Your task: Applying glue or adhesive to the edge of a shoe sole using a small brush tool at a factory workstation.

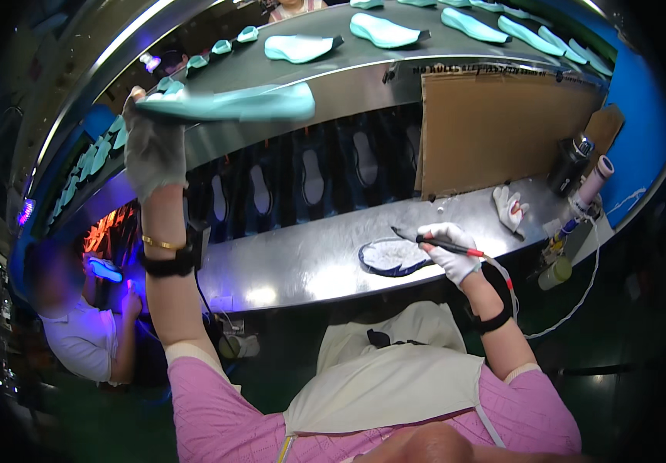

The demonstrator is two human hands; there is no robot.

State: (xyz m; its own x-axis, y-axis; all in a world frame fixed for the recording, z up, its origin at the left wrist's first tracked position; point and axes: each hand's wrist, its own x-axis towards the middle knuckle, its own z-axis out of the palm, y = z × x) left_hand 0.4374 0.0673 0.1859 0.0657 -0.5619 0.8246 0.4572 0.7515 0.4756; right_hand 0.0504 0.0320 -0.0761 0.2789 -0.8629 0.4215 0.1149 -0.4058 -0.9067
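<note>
My left hand, in a greyish glove, is raised at the belt's near edge. It is closed on one end of a teal shoe sole, which is blurred by motion and points to the right. Most of the fingers are hidden behind the sole. My right hand, in a white glove, is closed around a slim brush with a dark tip and a red rear end. A pale hose runs from it. Just left of that hand, a white oval pad with a dark blue rim lies on the metal bench.
A belt curves along the far side, carrying several teal soles. Sole-shaped pieces stand in a dark recess below. Cardboard, a loose glove and a dark bottle are at right. A co-worker sits left.
</note>
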